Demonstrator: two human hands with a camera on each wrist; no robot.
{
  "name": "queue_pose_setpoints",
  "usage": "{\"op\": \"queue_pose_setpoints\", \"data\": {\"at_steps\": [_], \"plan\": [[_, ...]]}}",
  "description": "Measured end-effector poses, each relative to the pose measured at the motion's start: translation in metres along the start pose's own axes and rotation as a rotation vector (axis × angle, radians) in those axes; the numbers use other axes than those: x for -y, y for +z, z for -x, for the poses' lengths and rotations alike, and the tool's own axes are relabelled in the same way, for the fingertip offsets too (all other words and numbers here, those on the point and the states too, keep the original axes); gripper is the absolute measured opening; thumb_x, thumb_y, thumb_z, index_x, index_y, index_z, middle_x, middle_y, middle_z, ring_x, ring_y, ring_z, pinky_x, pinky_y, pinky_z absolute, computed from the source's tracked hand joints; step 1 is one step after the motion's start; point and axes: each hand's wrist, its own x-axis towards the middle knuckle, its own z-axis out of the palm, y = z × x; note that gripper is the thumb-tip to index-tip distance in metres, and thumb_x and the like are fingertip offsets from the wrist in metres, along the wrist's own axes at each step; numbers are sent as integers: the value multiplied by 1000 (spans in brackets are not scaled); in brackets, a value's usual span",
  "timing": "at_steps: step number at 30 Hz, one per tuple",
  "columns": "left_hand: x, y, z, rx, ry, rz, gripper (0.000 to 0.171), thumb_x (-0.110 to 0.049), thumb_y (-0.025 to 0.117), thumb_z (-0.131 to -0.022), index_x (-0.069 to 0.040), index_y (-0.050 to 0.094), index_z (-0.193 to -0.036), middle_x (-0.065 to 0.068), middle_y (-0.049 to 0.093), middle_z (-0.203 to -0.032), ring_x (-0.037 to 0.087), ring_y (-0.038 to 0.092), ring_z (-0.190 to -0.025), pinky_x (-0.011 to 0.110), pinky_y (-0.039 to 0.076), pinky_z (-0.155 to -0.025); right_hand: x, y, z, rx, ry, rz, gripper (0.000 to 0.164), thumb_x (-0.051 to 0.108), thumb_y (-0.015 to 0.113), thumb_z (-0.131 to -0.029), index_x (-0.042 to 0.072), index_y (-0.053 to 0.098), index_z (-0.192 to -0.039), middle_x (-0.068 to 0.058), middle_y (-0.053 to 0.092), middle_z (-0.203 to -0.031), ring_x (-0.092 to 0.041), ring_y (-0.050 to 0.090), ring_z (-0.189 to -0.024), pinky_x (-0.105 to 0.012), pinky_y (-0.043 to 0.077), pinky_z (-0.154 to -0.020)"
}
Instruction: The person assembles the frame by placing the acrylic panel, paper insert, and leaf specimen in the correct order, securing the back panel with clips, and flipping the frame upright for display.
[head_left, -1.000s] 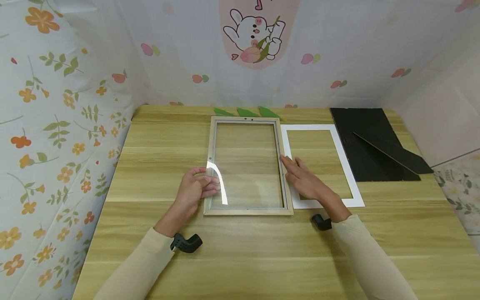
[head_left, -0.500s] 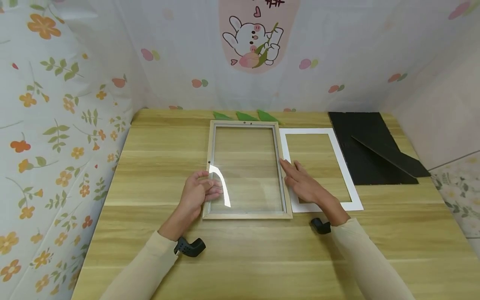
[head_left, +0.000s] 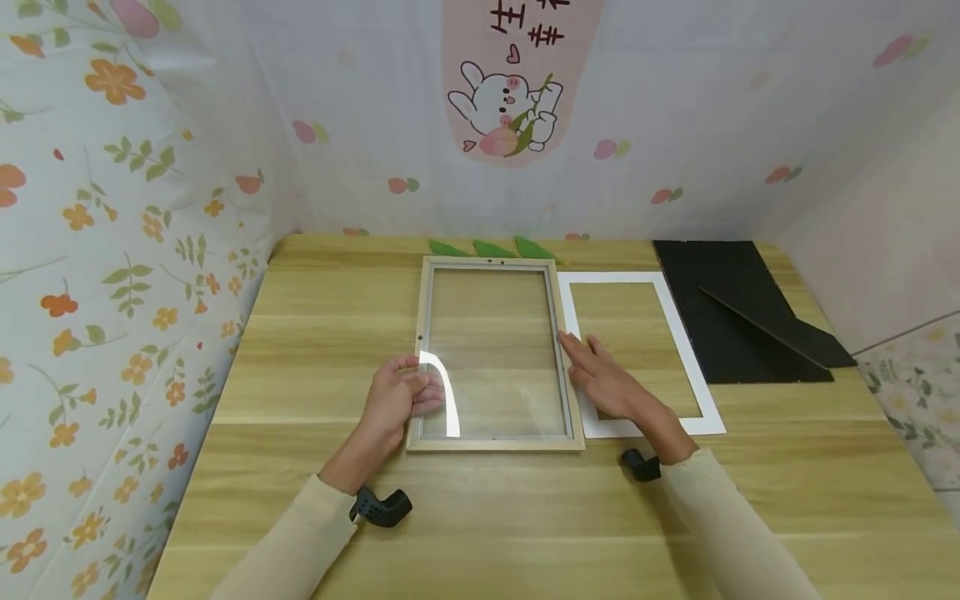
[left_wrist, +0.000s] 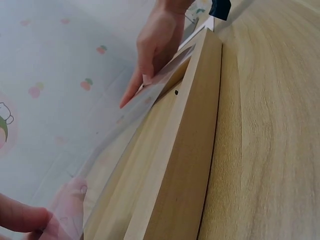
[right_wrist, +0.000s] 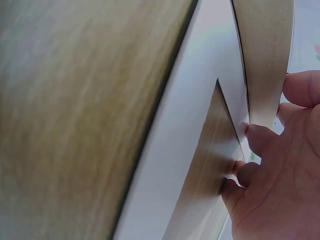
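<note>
Head view tipped up — left hand (head_left: 393,400) holds clear pane (head_left: 495,354).

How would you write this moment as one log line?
left hand: pinches clear pane; right hand: at wooden picture frame; white mat: beside frame

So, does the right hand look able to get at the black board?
Probably yes: only the flat white mat lies between the right hand and the black board, with nothing tall in the way.
</note>
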Motion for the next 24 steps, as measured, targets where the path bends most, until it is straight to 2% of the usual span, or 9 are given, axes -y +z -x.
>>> {"op": "queue_pose_setpoints", "data": {"at_steps": [5,12,18,24], "plan": [[4,4,0,-19,14,-2,33,10,46,-95,8,37,-127,13,67,-89,13,67,-65,28,58,-63,-2,2,1,-11,-14,4,55,25,29,-107,16,10,-158,-14,12,-162,-46,-7,-147,-68,7,-112],[10,7,2,-8,91,-67,32,8,41,-96,9,35,-127,32,65,-104,29,72,-77,30,57,-66,-2,4,2,-13,1,14,55,26,29,-107,18,10,-158,-12,13,-162,-44,-5,-147,-67,9,-112],[9,6,0,8,80,-73,32,9,40,-97,8,35,-129,24,70,-96,26,73,-77,34,59,-73,-1,3,3,-17,-1,0,55,24,30,-107,17,10,-158,-14,13,-162,-45,-6,-147,-69,8,-111],[4,5,2,-1,63,-139,34,8,46,-96,9,38,-129,27,69,-97,25,72,-76,37,58,-75,-1,3,2,-22,-2,3,55,24,30,-107,18,11,-158,-14,14,-162,-46,-5,-147,-69,8,-111]]}}
